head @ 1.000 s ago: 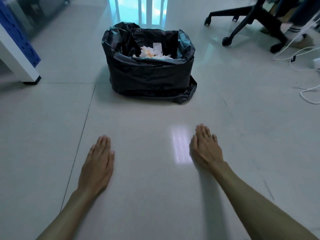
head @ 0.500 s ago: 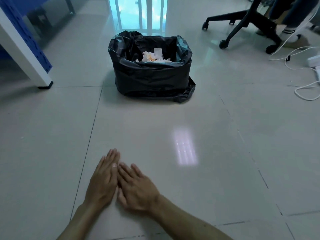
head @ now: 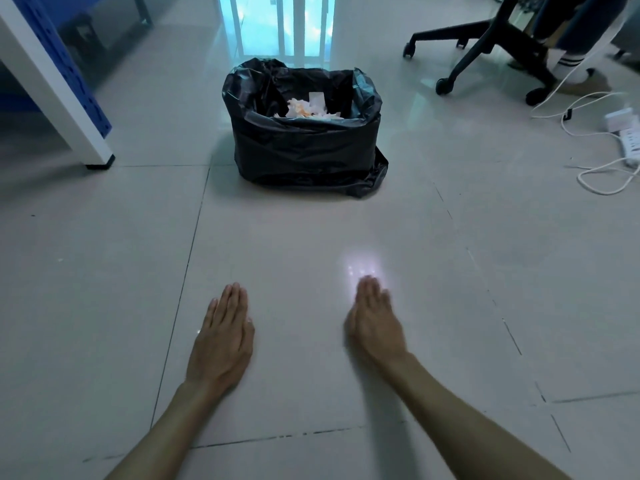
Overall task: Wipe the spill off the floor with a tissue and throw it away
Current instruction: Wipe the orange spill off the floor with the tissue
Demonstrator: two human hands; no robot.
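A bin lined with a black bag [head: 304, 147] stands on the pale tiled floor [head: 311, 233] ahead of me. Crumpled white and orange-stained tissues [head: 308, 107] lie inside it. My left hand [head: 223, 336] rests flat, palm down, on the floor with fingers straight and together, holding nothing. My right hand [head: 375, 322] is also flat and empty, a little to the right, its fingertips at a bright light reflection. No spill or loose tissue shows on the tiles between my hands and the bin.
A white and blue desk leg [head: 59, 88] stands at the left. An office chair base [head: 485, 46] and a seated person's socked foot [head: 571, 71] are at the top right. White cables and a power strip [head: 628, 140] lie at the right edge.
Half a second ago my right hand lay across next to my left hand; it has swung back to the right. The view has pulled back slightly from the bin.
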